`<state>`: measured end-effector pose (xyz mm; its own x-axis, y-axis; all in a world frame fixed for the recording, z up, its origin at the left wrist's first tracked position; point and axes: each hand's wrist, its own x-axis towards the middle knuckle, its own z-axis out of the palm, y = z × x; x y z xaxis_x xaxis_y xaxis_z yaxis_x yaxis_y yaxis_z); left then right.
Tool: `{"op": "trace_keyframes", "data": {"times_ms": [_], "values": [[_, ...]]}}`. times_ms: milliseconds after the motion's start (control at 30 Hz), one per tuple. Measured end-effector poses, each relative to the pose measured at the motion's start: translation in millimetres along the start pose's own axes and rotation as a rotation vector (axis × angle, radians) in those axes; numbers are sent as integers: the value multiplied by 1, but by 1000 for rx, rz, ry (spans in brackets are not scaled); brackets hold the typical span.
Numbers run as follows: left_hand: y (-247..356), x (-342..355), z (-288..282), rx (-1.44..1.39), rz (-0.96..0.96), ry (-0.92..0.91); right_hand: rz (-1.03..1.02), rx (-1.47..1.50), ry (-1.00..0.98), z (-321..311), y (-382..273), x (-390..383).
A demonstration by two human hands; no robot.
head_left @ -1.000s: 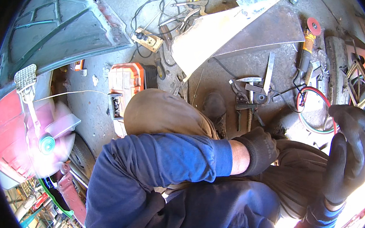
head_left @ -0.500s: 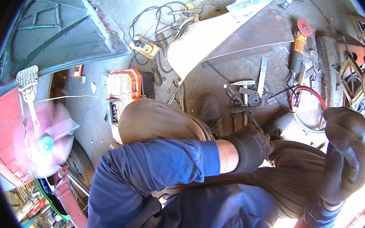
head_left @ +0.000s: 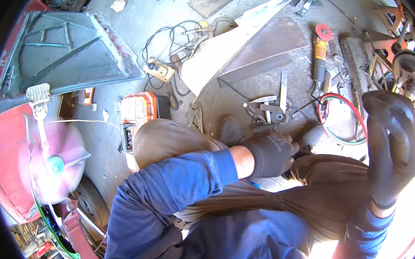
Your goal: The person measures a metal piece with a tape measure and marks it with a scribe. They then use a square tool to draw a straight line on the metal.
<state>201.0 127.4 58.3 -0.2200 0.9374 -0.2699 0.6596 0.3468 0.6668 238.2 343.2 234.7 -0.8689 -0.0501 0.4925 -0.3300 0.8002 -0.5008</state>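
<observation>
My left hand (head_left: 271, 154), in a black glove, reaches across my lap with its fingers curled; whatever they hold is hidden. Just beyond it lies a pile of hand tools (head_left: 267, 110), with a flat metal strip (head_left: 283, 89) sticking up from it. My right hand (head_left: 390, 133), also gloved in black, is raised at the right with its fingers bent and pressed together. I cannot make out anything in it. Close beyond that hand is a round metal wheel hub (head_left: 410, 76). A red hose (head_left: 347, 98) loops on the floor between my hands.
An angle grinder (head_left: 319, 55) with a red disc lies ahead on the right. Bent sheet metal (head_left: 232, 46) spreads across the floor ahead. An orange case (head_left: 139, 107) stands by my knee, near a socket box (head_left: 159, 70) with tangled cables. A spinning fan (head_left: 55, 165) is at left.
My left hand has shifted up and left, to the near edge of the tool pile. My right hand has risen towards the wheel hub. The view has turned slightly.
</observation>
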Motion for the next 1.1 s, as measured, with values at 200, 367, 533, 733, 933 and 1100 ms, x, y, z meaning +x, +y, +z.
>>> {"op": "trace_keyframes", "data": {"times_ms": [200, 367, 533, 733, 933, 1100], "values": [[-10, 6, -16, -75, -47, 65, 56, 1, 73, -12, 9, -5], [-19, 6, -50, -184, -15, 345, 81, -4, 134, -17, 16, -7], [-51, -9, -121, -369, -6, 649, 183, 39, 102, -23, 14, -7], [-126, -15, -196, -37, -129, 654, 274, 58, 84, -31, 14, -6], [-202, -5, -190, 207, -242, 556, 242, -31, 120, -28, 36, -7], [-223, -18, -192, -337, -469, 530, 428, -39, 98, -19, 44, -8]]}}
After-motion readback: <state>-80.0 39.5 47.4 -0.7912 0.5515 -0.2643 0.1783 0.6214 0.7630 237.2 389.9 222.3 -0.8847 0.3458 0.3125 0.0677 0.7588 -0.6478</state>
